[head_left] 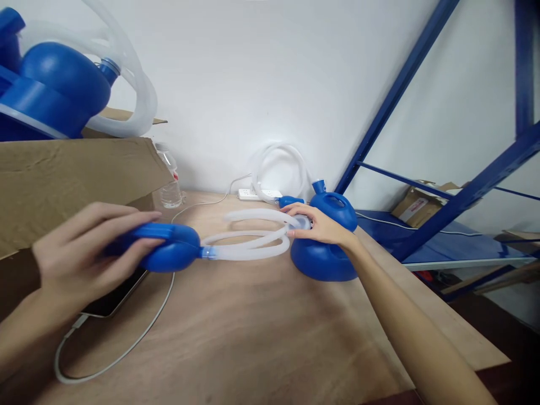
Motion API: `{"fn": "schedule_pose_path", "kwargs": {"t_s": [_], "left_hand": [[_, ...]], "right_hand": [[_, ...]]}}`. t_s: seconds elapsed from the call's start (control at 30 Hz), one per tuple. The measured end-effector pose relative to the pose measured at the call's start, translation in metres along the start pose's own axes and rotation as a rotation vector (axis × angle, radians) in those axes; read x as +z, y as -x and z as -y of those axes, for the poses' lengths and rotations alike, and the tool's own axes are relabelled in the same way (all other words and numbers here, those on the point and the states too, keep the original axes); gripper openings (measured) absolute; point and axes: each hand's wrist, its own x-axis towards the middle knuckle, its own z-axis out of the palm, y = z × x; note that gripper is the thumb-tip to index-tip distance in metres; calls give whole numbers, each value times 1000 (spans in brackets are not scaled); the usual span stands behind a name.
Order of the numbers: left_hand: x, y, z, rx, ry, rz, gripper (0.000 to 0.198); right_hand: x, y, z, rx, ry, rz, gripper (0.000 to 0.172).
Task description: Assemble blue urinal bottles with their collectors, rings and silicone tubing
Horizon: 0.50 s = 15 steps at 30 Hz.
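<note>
My left hand (90, 250) is closed around a blue, rounded plastic hose end piece (175, 247), held above the table. A translucent hose (248, 254) runs from that piece in loops to the right. There my right hand (323, 225) pinches the gathered hose loops between thumb and fingers. Just behind and below that hand, a blue plastic jug (324, 264) with a handle and a short neck stands upright on the table. My right hand partly hides the jug, and whether the two touch I cannot tell.
A cardboard box (80, 171) at the left holds more blue jugs (63, 79) with hoses. Beside it stands a clear bottle (170, 180). A white power strip (259, 194) sits by the wall. A phone (113, 295) and its cable lie on the wooden table (236, 337). Blue shelving (392, 95) rises at the right.
</note>
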Motion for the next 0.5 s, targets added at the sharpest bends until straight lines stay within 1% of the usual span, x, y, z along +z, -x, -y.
{"fn": "schedule_pose_path", "kwargs": {"t_s": [0.03, 0.1, 0.13, 0.2, 0.27, 0.3, 0.37, 0.4, 0.43, 0.47, 0.5], "left_hand": [[6, 0, -5, 104, 13, 2, 12], [18, 3, -10, 222, 38, 46, 10], [24, 6, -12, 232, 53, 69, 10], [35, 13, -13, 208, 85, 112, 12], [46, 21, -13, 201, 129, 156, 17], [51, 24, -13, 207, 152, 174, 19], [59, 31, -14, 219, 191, 205, 22], [63, 34, -16, 220, 206, 219, 22], [66, 36, -17, 221, 216, 235, 23], [68, 38, -18, 221, 220, 248, 23], [70, 40, -20, 221, 219, 261, 22]], "right_hand": [[1, -1, 2, -8, 25, 3, 41], [0, -1, 3, 10, 107, -7, 42], [0, 0, 3, 35, 156, -20, 43], [0, 4, 4, 81, 241, -50, 44], [5, 10, 8, 61, 328, -109, 44], [11, 14, 12, 16, 376, -179, 43], [30, 23, 26, -134, 469, -382, 39], [42, 27, 35, -209, 491, -516, 30], [57, 31, 44, -299, 488, -563, 24], [71, 32, 53, -391, 474, -499, 22], [86, 33, 59, -424, 482, -398, 24]]}}
